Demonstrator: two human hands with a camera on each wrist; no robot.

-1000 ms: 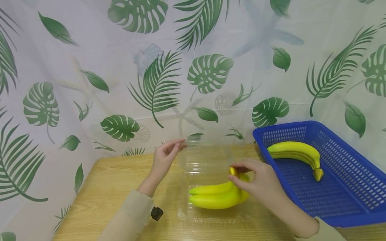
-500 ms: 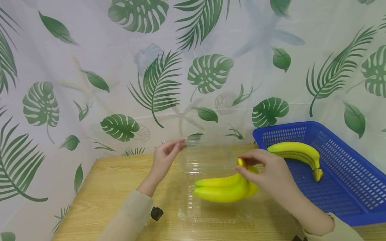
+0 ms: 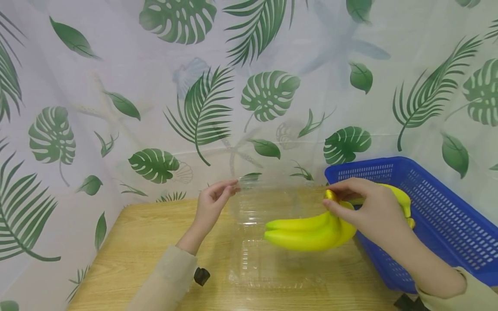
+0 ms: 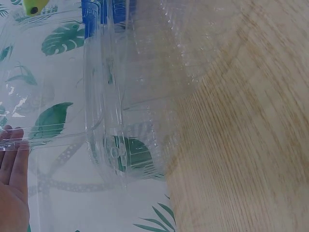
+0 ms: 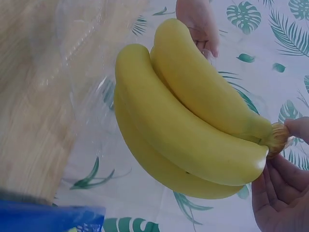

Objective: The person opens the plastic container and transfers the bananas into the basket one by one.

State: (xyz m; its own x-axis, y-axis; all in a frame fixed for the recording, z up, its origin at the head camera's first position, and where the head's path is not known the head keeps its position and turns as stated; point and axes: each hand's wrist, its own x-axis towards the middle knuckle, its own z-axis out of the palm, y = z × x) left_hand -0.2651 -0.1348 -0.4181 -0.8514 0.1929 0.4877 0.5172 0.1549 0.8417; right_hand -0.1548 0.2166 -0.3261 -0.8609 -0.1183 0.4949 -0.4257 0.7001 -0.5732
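Observation:
My right hand (image 3: 375, 211) pinches a bunch of yellow bananas (image 3: 307, 233) by its golden-brown stem (image 5: 277, 140). The bunch hangs tips to the left, over the right part of a clear plastic clamshell box (image 3: 272, 278). The box's lid (image 3: 268, 203) stands raised at the back. At its upper left corner, my left hand (image 3: 212, 201) holds the lid's edge between thumb and fingers. In the left wrist view, the fingers (image 4: 18, 169) lie along that edge and a banana tip shows at the top.
A blue perforated basket (image 3: 447, 188) stands at the right, with another banana bunch (image 3: 400, 196) in it, partly behind my right hand. The wooden table (image 3: 155, 242) meets a leaf-patterned cloth (image 3: 241, 43) at the back. Sleeves cover both forearms.
My right hand has lifted the bananas up out of the clear box and moved them right, to beside the basket's left rim. The left hand has stayed at the lid.

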